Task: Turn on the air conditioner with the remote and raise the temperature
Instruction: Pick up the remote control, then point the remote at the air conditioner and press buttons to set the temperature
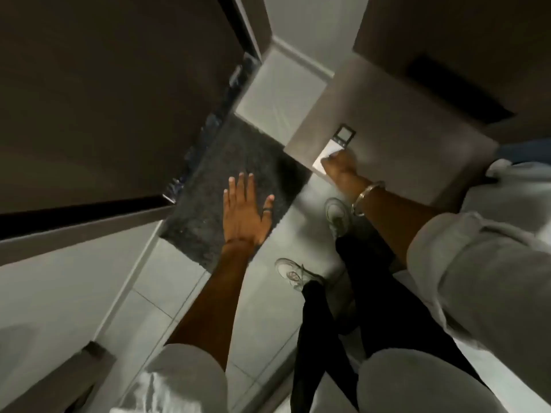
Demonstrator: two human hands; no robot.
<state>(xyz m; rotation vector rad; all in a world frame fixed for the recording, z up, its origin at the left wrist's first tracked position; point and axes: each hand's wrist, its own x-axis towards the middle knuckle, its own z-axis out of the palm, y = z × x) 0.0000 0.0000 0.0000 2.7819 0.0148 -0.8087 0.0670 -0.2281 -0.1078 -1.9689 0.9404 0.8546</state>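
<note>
On the grey worktop (387, 120) at right — right hand (340, 168) reached forward, arm straight, fingers closed on the white remote (323, 158) lying there. Left hand (246, 213) spread flat, empty, palm down above the dark rug (208, 162).

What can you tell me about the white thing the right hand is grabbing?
The white remote is a flat, pale rectangular object, plastic by its look, blurred so no buttons can be made out. It lies on the light top of a small table, near the front edge, just below a little dark-framed square device. The right hand covers its lower part, fingers curled onto it, so only the upper end shows.
</note>
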